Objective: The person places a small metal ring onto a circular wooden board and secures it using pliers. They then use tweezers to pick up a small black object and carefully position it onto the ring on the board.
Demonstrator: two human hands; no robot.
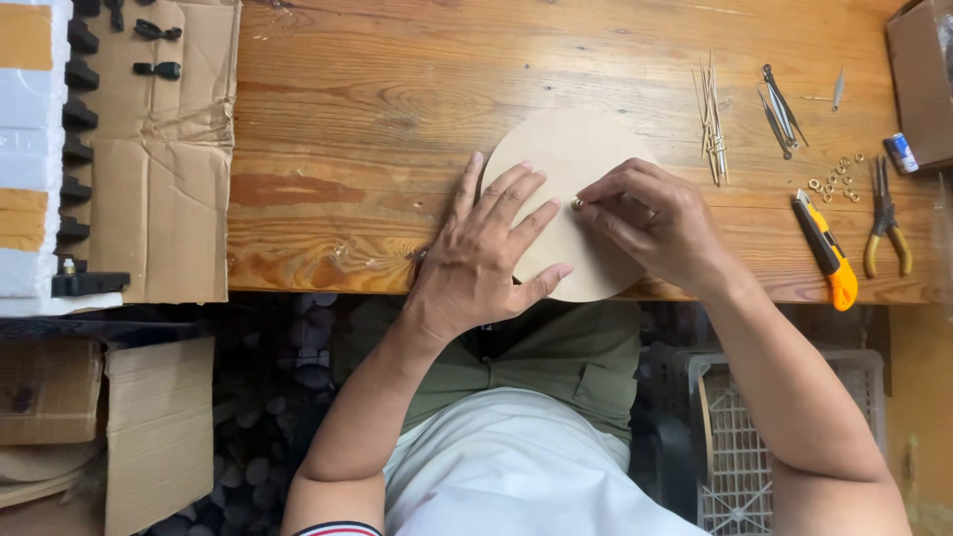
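my left hand (486,253) lies flat and wide open, palm down, fingers spread, on the left half of a round tan disc (571,159). the disc rests on the wooden workbench (397,109), with its near edge hanging slightly over the bench's near edge. my right hand (655,223) is narrowed to a pinch: thumb and forefinger close on a small brass fitting (577,203) at about the centre of the disc, with the remaining fingers curled on the disc surface. the two hands sit just beside each other, the left forefinger tip near the fitting.

right of the disc, on the bench:
- a bundle of thin wooden sticks (711,119), lying roughly far to near.
- a few slim dark metal hand tools (780,111), further right of the sticks.
- a scatter of small brass rings (834,179), near the right end of the bench.
- a yellow and black utility knife (828,251), near the bench's near edge.
- yellow-handled pliers (884,216), just right of the knife.

left of the bench, a flattened cardboard sheet (159,149) carries small black parts (157,50). white foam blocks (28,149) stand at the far left edge. below the bench on the right, a light plastic crate (745,437) is partly in view beside my right forearm.
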